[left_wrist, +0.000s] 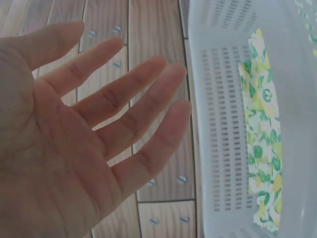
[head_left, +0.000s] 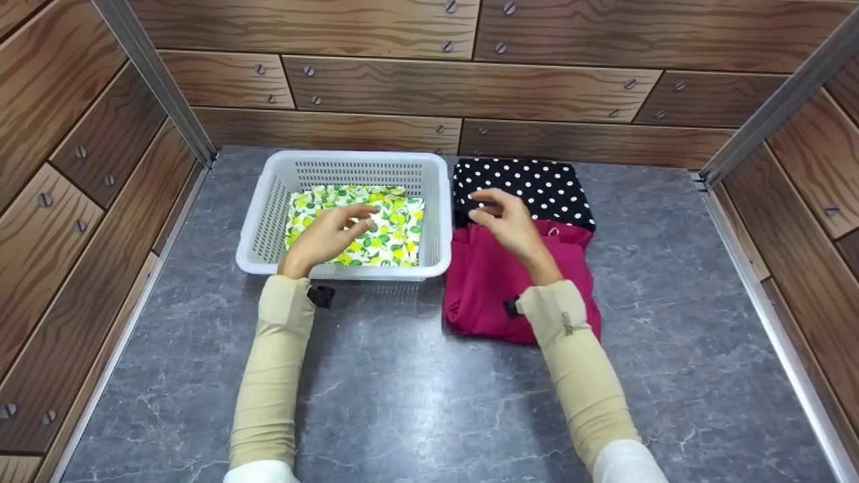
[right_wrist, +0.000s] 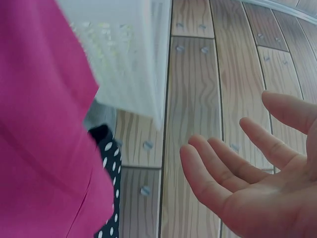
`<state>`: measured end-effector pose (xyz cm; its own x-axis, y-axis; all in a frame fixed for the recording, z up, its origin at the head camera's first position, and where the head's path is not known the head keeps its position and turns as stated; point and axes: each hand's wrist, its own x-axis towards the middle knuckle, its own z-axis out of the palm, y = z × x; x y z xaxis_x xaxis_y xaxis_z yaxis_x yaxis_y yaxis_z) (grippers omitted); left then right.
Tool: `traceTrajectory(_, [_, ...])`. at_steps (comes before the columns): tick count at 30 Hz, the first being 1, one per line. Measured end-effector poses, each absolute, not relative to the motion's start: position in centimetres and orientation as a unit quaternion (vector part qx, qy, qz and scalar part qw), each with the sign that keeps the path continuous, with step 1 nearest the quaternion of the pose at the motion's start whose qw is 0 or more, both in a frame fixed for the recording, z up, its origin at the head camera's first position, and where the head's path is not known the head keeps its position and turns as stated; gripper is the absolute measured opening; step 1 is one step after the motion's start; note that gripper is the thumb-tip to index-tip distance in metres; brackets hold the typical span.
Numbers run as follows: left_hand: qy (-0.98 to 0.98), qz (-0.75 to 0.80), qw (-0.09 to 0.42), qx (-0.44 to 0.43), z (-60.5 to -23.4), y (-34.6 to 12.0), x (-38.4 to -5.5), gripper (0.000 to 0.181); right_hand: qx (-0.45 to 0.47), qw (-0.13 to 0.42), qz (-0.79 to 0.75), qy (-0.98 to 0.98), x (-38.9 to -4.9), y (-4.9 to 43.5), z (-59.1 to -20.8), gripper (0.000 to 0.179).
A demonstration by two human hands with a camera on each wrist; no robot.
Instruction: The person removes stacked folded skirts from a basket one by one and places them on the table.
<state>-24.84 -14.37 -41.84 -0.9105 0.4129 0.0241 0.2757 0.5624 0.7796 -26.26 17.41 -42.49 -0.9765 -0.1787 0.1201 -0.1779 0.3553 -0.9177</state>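
Observation:
My left hand [head_left: 330, 235] hovers over the white plastic basket [head_left: 249, 231], its fingers spread and relaxed with nothing in them, as the left wrist view shows. Inside the basket lies a folded cloth [head_left: 396, 235] with a green and yellow lemon print. My right hand [head_left: 511, 225] is above the folded magenta garment [head_left: 490, 288], palm bare and fingers loosely bent in the right wrist view. Behind that garment, partly covered by it, sits a folded black cloth with white polka dots [head_left: 523, 178].
The grey marbled tabletop [head_left: 402, 402] carries everything. Wood-patterned panels [head_left: 376, 84] stand at the back and both sides, with metal strips [head_left: 772, 322] along the edges. The basket's right wall is close beside the two folded pieces.

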Motion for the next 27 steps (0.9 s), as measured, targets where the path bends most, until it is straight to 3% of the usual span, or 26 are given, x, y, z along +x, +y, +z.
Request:
traceTrajectory(12, [0.882,0.452,0.051,0.125,-41.0,-16.9,-28.1,0.040,-0.060,0.106,-0.634,0.764,-29.5,12.8,-40.0,0.038])
traceTrajectory(21, [0.878,0.474,0.057,0.028,-40.5,-18.2,-29.8,0.044,0.020,0.178,-0.685,0.706,-31.8,9.8,-39.1,0.038])
traceTrajectory(27, [0.881,0.463,0.092,-0.019,-41.1,-18.9,-30.3,0.048,0.060,0.214,-0.654,0.723,-32.5,7.7,-40.2,0.044])
